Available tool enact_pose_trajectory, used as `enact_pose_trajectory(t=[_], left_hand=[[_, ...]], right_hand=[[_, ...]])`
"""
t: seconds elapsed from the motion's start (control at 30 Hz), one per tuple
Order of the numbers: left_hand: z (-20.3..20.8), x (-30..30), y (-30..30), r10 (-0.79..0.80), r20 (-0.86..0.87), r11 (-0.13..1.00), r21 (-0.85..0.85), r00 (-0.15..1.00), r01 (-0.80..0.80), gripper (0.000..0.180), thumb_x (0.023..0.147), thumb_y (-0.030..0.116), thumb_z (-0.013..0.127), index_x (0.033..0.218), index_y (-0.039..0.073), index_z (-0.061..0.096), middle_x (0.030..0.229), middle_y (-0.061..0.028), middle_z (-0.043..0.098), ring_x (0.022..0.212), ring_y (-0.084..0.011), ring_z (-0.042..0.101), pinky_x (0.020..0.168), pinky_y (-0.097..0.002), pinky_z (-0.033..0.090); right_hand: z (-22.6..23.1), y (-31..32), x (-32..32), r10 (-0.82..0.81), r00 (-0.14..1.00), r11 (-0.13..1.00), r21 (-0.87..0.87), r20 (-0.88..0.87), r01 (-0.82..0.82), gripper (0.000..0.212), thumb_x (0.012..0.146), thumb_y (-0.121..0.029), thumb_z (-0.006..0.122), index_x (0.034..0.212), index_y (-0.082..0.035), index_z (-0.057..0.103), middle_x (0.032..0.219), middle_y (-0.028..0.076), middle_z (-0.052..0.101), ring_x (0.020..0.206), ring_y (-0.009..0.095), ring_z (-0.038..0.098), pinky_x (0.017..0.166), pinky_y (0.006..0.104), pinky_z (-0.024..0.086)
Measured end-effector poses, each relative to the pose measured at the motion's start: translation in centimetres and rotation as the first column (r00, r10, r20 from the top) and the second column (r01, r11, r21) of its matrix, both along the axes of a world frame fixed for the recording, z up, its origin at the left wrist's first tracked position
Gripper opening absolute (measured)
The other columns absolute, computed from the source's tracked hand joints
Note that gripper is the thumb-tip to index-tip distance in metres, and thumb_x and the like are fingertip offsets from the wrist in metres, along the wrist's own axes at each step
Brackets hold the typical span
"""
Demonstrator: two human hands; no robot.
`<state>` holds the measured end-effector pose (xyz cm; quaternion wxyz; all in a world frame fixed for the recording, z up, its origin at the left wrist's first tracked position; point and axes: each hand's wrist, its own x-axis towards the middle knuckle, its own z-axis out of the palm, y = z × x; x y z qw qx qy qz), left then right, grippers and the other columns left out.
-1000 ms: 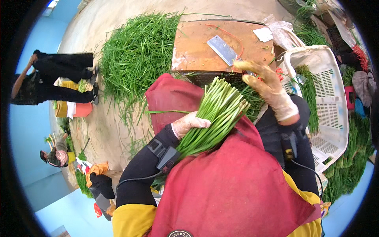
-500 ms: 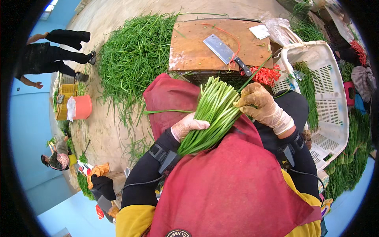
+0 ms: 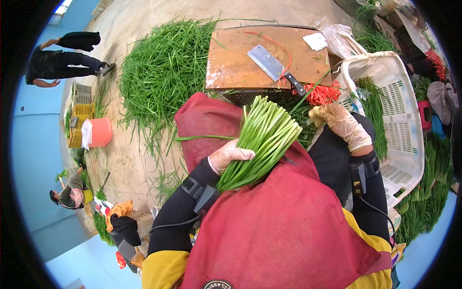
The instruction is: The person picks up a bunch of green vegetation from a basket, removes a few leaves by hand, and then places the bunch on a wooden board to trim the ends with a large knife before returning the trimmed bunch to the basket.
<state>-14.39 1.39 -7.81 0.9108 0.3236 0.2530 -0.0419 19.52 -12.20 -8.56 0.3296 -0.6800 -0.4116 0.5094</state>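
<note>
Left hand (image 3: 228, 155) grips stalk bundle (image 3: 269, 137); right hand (image 3: 340, 124), half-curled at its two o'clock, contents unclear. Sorting likely; next move should need steady hold.

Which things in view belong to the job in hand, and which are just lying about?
Likely in use:
green stalk bunch in the left hand
red strips near the right hand
cleaver on the wooden board
loose green pile

Likely just lying about:
white sheet
coral bucket
orange cloth
</note>
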Motion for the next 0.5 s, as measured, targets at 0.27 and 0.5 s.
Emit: enact_pose_trajectory(t=[0.27, 0.5], left_hand=[[1.5, 0.4, 0.8, -0.042, 0.008, 0.98, -0.195, 0.999, 0.043, 0.07, 0.087, 0.029, 0.074, 0.143, 0.0, 0.045, 0.134, -0.0129, 0.06, 0.117, -0.0233, 0.062, 0.101, -0.0384, 0.049], [1.5, -0.2, 0.4, 0.013, 0.011, 0.994, -0.108, 1.0, -0.012, 0.078, 0.084, 0.032, 0.076, 0.147, 0.002, 0.039, 0.139, -0.0118, 0.055, 0.124, -0.0235, 0.056, 0.106, -0.0389, 0.044]], right_hand=[[1.7, 7.3, -6.8, 0.133, 0.926, 0.906, 0.422, -0.353, 0.03, 0.06, 0.101, -0.045, 0.051, 0.143, -0.003, 0.049, 0.14, 0.011, 0.056, 0.131, 0.018, 0.048, 0.111, 0.0315, 0.035], [-0.3, 3.8, -2.8, -0.128, 0.883, 0.931, 0.253, -0.451, 0.264, 0.079, 0.093, -0.059, 0.056, 0.151, -0.009, 0.039, 0.141, 0.008, 0.055, 0.131, 0.019, 0.05, 0.107, 0.0384, 0.038]])
